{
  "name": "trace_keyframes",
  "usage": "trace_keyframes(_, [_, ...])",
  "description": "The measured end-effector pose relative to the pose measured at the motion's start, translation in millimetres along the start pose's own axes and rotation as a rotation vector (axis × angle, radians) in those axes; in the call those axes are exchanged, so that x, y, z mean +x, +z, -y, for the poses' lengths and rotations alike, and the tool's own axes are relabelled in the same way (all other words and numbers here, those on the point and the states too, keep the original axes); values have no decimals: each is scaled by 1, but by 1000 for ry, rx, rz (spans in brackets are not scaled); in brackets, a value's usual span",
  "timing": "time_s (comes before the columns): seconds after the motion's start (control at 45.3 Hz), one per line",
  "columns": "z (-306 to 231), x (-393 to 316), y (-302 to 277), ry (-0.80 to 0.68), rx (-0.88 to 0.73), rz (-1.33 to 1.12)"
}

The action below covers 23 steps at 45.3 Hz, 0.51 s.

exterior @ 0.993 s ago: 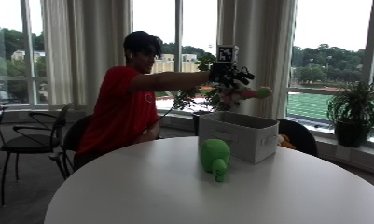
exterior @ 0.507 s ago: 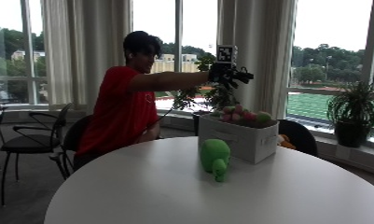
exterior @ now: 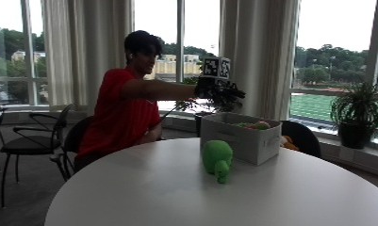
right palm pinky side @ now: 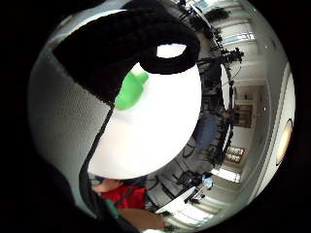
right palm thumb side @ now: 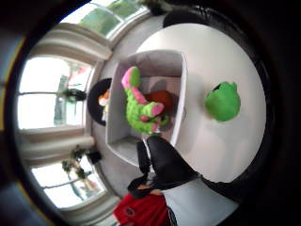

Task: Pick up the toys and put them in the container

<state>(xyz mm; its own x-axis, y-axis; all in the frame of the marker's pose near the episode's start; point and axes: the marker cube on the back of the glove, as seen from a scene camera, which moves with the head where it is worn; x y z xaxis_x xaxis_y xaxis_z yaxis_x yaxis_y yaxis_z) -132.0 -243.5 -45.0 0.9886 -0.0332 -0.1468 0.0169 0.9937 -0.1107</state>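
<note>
Though unlabelled, container point(exterior: 248, 139) with toys point(right palm thumb side: 141, 106)

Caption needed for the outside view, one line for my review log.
Seated person holds gloved right hand open above the white box holding toys; a green plush toy waits on the round table.

The person is seated at the far side, turned side-on, with the torso leaned slightly forward. The right arm is stretched out nearly straight at shoulder height, the elbow barely bent and the forearm held level. The gloved right hand point(exterior: 218, 92) is carried at the end of that arm, with the wrist roughly in line with the forearm and the palm turned downward. The fingers point(exterior: 235, 93) are spread and hang relaxed, curved only slightly, and nothing is gripped between them. In the thumb-side palm view one black-gloved finger point(right palm thumb side: 165, 162) is seen extended. The other hand cannot be made out.
</note>
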Motion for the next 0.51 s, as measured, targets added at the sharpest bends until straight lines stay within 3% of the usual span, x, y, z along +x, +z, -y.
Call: trace_keyframes(0.507, [28,71,92,99,-123,16])
